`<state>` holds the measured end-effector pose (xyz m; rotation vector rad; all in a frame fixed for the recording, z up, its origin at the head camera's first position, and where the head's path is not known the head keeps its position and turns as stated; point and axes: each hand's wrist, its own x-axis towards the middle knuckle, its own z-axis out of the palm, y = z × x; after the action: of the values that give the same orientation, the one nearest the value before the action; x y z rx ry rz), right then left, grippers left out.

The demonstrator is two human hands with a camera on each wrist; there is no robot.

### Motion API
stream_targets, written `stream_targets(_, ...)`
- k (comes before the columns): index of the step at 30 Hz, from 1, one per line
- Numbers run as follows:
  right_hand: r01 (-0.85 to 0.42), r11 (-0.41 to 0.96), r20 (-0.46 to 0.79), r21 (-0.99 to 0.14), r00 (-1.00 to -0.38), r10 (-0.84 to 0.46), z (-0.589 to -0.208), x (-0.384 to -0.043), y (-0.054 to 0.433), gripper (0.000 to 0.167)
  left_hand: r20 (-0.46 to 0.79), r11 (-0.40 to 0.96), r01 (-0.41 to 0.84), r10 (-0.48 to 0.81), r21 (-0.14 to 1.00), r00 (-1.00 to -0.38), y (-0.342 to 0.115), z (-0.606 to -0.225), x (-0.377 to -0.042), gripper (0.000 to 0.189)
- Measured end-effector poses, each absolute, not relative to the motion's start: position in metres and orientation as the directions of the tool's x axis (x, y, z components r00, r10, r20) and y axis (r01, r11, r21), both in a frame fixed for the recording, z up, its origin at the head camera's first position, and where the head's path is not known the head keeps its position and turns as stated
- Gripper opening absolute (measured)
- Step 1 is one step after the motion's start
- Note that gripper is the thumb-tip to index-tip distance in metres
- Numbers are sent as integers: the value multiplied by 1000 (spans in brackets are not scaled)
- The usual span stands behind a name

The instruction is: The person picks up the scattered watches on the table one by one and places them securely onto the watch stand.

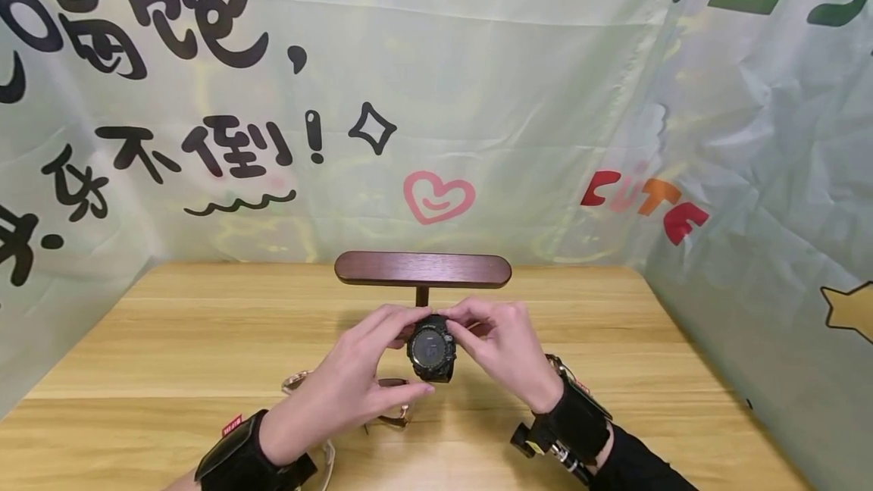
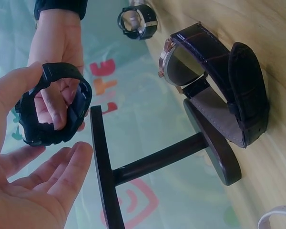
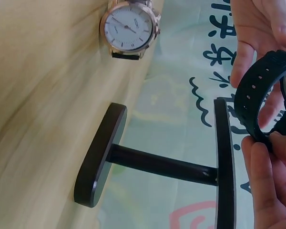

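A black sports wristwatch point(image 1: 431, 348) with a round face is held up between both hands in front of a dark wooden T-shaped watch stand point(image 1: 423, 270). My left hand point(image 1: 351, 373) grips it at the edges, fingertips along its top and thumb at its lower side. With thumb and fingers, my right hand point(image 1: 501, 347) pinches the strap near the upper right. The strap forms a loop point(image 2: 50, 69) in the left wrist view. Its row of holes shows on the black band point(image 3: 250, 90) in the right wrist view. The stand's crossbar is bare.
A watch with a dark brown leather strap point(image 2: 250, 95) stands on the wooden table point(image 1: 204, 339), partly behind my left hand in the head view. A white-dial watch point(image 3: 128, 28) and a dark-strapped watch point(image 2: 145, 21) stand farther off. A white band point(image 2: 279, 214) lies nearby. Printed cloth point(image 1: 511, 97) hangs behind.
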<state>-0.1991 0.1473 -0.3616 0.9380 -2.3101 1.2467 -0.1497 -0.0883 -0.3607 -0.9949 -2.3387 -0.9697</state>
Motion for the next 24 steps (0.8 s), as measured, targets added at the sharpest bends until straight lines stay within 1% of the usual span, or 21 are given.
stream_targets(9,-705,370,592,-605,-709,-383,-363,-195,144,17,604,457,761,467,460,-645,-87,-360,-148,81)
stream_targets(24,-694,367,597,-619,-720,-354,-364,-193,142,18,625,452,770,456,450,-633,-85,-359,-146,78)
